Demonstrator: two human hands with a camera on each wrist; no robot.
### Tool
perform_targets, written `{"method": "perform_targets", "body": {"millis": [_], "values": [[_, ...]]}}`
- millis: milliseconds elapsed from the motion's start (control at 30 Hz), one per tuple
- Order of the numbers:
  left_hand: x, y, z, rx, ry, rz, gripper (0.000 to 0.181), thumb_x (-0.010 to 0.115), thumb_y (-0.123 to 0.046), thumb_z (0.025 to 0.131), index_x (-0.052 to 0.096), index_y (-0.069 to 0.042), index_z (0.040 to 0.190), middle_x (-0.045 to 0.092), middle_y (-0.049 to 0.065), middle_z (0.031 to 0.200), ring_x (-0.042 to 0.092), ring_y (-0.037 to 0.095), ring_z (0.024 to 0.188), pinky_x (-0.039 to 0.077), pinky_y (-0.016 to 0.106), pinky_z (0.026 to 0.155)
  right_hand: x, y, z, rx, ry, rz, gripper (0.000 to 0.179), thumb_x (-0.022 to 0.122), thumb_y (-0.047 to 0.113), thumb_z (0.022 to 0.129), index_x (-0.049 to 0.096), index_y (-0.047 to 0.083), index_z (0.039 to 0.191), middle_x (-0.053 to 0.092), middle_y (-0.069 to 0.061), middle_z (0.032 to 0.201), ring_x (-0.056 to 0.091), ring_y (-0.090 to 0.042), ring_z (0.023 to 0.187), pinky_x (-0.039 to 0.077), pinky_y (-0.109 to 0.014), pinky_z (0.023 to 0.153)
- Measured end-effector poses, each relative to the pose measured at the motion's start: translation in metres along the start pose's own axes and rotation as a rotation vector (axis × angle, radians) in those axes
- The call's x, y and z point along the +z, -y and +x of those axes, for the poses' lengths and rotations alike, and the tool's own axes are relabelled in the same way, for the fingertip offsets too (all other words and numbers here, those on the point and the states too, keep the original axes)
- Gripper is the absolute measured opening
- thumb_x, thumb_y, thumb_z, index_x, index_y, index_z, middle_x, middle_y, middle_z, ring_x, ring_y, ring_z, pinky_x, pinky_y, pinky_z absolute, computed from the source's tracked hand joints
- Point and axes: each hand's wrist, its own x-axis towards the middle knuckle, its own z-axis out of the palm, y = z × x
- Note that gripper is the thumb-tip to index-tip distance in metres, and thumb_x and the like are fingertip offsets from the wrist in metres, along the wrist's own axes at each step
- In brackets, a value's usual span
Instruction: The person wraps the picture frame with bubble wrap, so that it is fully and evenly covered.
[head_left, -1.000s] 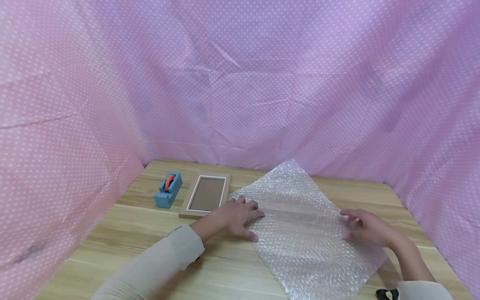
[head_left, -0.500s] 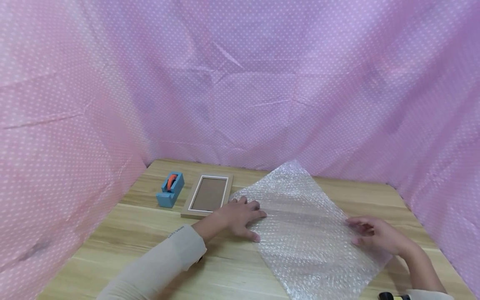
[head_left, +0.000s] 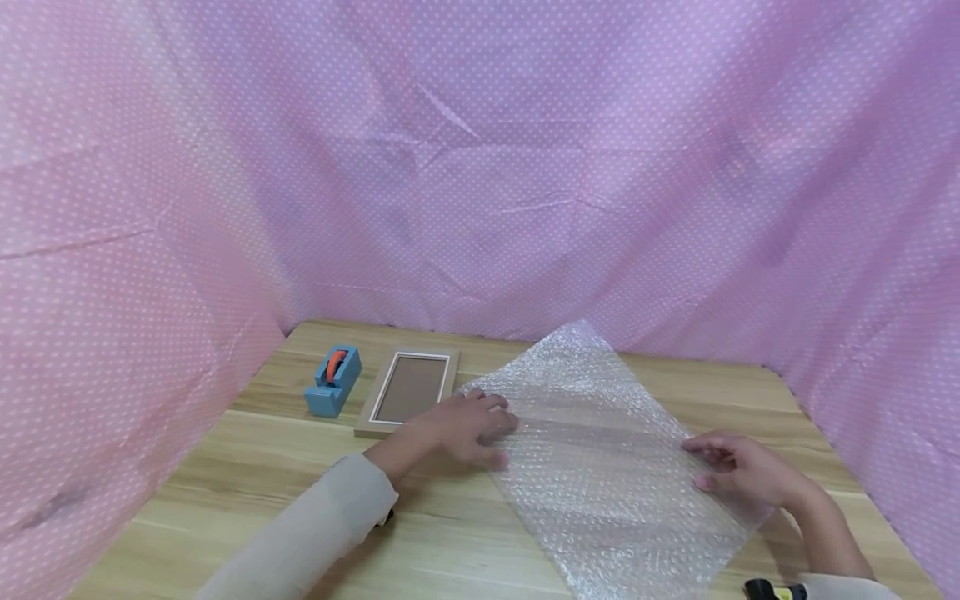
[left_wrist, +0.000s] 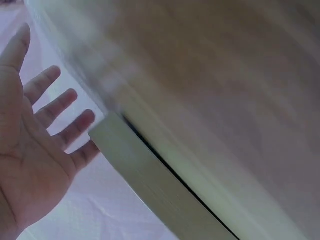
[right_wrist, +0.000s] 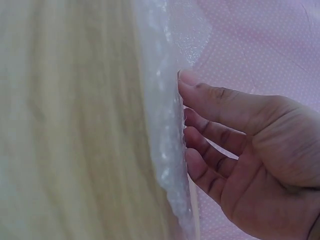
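A sheet of bubble wrap [head_left: 600, 467] lies diamond-wise on the wooden table. My left hand [head_left: 468, 429] is over its left corner, just right of a wooden picture frame [head_left: 370, 417] with a white inner border. In the left wrist view the left hand [left_wrist: 35, 145] has its fingers spread and holds nothing, and the frame's side [left_wrist: 145, 175] shows close by. At the sheet's right edge, my right hand [head_left: 757, 475] rests its fingertips on the plastic. The right wrist view shows those fingers [right_wrist: 215, 100] slightly bent against the wrap [right_wrist: 167, 125], without pinching it.
A blue tape dispenser [head_left: 324, 402] with an orange roll stands left of the picture frame. Pink dotted cloth [head_left: 510, 208] hangs around the back and sides of the table [head_left: 225, 500]. Black wrist gear [head_left: 761, 589] shows by the right sleeve.
My left hand has lifted slightly and drawn left from the bubble wrap. The right hand has shifted a little toward me along the sheet's right edge. The sheet lies as before.
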Motion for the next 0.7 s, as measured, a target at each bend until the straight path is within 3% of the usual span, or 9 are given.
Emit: {"method": "perform_targets", "body": {"millis": [133,233,500,600,700], "values": [[-0.007,0.023,-0.005,-0.042,-0.074,-0.109,0.062,0.057,-0.054,0.101,0.051,-0.018,0.151,0.047,0.009,0.154,0.040,0.034,0.143,0.033,0.054,0.117,-0.001,0.001,0.001,0.004,0.009,0.021,0.048,0.084,0.017,0.084,0.067,-0.003,0.124,0.067,-0.013,0.114,0.056,-0.002,0.097,0.052,-0.023,0.077],[-0.011,0.048,-0.009,-0.079,-0.129,-0.181,0.058,0.060,-0.043,0.103,0.052,-0.011,0.149,0.050,0.012,0.151,0.041,0.036,0.142,0.032,0.055,0.117,0.000,0.001,0.001,-0.007,0.009,0.029,0.047,0.084,0.015,0.084,0.067,-0.003,0.124,0.066,-0.011,0.112,0.056,-0.002,0.095,0.051,-0.023,0.076],[-0.016,0.111,-0.025,-0.218,-0.301,-0.245,0.051,0.068,-0.025,0.099,0.056,-0.001,0.143,0.054,0.021,0.146,0.044,0.043,0.138,0.036,0.059,0.114,0.002,-0.002,0.000,-0.014,0.008,0.038,0.046,0.085,0.013,0.084,0.066,-0.004,0.123,0.066,-0.010,0.110,0.056,-0.002,0.095,0.051,-0.023,0.075],[-0.019,0.129,-0.028,-0.240,-0.330,-0.271,0.050,0.067,-0.020,0.099,0.055,0.004,0.142,0.053,0.026,0.145,0.043,0.046,0.138,0.034,0.059,0.115,0.002,-0.001,0.000,0.000,0.009,0.047,0.046,0.085,0.012,0.083,0.066,-0.004,0.123,0.066,-0.008,0.109,0.056,-0.003,0.094,0.051,-0.023,0.075],[-0.021,0.142,-0.030,-0.264,-0.333,-0.365,0.051,0.067,-0.011,0.099,0.050,0.010,0.143,0.049,0.030,0.147,0.047,0.047,0.136,0.036,0.057,0.114,0.001,0.002,0.000,0.026,0.017,0.048,0.047,0.085,0.014,0.084,0.066,-0.004,0.123,0.066,-0.008,0.110,0.055,-0.002,0.094,0.051,-0.023,0.076]]}}
